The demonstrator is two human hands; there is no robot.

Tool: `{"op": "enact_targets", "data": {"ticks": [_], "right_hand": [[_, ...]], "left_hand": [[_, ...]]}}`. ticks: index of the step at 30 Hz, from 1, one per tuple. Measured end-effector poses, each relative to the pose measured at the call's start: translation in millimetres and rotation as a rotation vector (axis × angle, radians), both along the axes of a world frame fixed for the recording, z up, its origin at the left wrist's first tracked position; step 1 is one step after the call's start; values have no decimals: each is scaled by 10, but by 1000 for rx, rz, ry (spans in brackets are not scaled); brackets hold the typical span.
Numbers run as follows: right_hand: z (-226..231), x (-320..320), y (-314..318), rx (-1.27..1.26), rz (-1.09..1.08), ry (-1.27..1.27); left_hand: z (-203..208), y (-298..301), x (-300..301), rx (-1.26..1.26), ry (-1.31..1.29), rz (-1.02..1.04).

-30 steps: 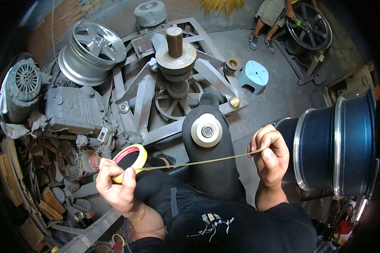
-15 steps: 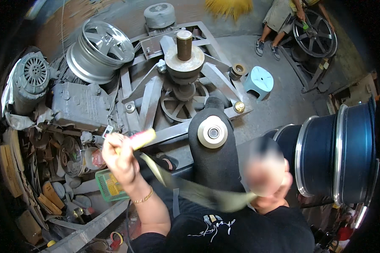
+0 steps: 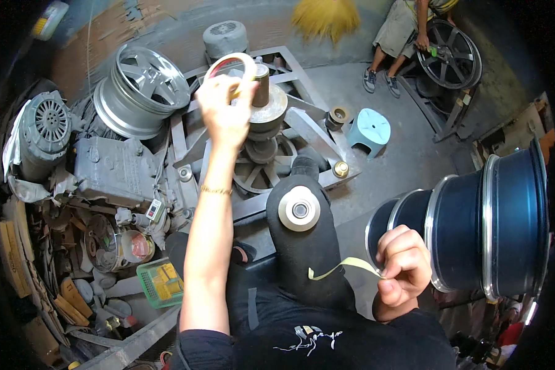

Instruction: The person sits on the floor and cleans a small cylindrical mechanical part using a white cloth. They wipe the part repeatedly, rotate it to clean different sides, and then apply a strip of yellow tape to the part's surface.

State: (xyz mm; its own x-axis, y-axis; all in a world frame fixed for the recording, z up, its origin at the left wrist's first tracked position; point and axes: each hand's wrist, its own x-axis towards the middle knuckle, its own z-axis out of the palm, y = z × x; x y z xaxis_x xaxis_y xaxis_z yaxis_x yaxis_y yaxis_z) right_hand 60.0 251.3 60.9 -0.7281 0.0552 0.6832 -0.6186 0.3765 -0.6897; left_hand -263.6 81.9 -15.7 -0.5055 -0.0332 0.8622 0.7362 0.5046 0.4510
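My left hand (image 3: 224,114) is stretched out far ahead, closed round a roll of yellow tape (image 3: 249,66) with a reddish inner ring. Roll and fingers overlap the upright metal shaft (image 3: 261,92) of the machine in my view; whether they touch it I cannot tell. Close to my chest on the right, my right hand (image 3: 404,266) pinches one end of a short strip of yellow tape (image 3: 353,263) between thumb and fingers. The strip's other end curls loosely leftward over the black padded post (image 3: 305,259), which carries a round pale hub (image 3: 298,208).
Blue-black wheel rims (image 3: 456,228) lie lined up at right. A light blue stool (image 3: 370,131) stands beyond. At left are a silver wheel (image 3: 143,92), a motor (image 3: 48,123) and a green basket (image 3: 160,282). Far right, another person's hand (image 3: 423,42) is at a wheel (image 3: 450,55).
My left hand has swung forward and away with the tape roll. The strip, earlier stretched between both hands, now hangs from my right hand alone and is short. The view has shifted slightly.
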Motion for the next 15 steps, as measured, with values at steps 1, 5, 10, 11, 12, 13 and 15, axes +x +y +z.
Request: {"op": "enact_targets", "data": {"ticks": [1,5,10,11,12,13,15], "right_hand": [[-7,-13,-15,2,7,-8],[-11,-42,-58,-5,50,-39],[-2,-11,-48,-47,108,-78],[-2,-21,-51,-60,113,-84],[0,-35,-57,-74,119,-90],[11,-52,-77,-69,125,-99],[24,-64,-107,-62,133,-95]], "left_hand": [[-63,97,-111,-58,-9,-31],[-241,337,-354,-279,28,-130],[-391,323,-408,-297,-52,-168],[-359,291,-403,-353,-63,-141],[-333,288,-386,-377,-109,-148],[-306,281,-366,-400,-156,-155],[-239,251,-423,-405,-256,-170]]}}
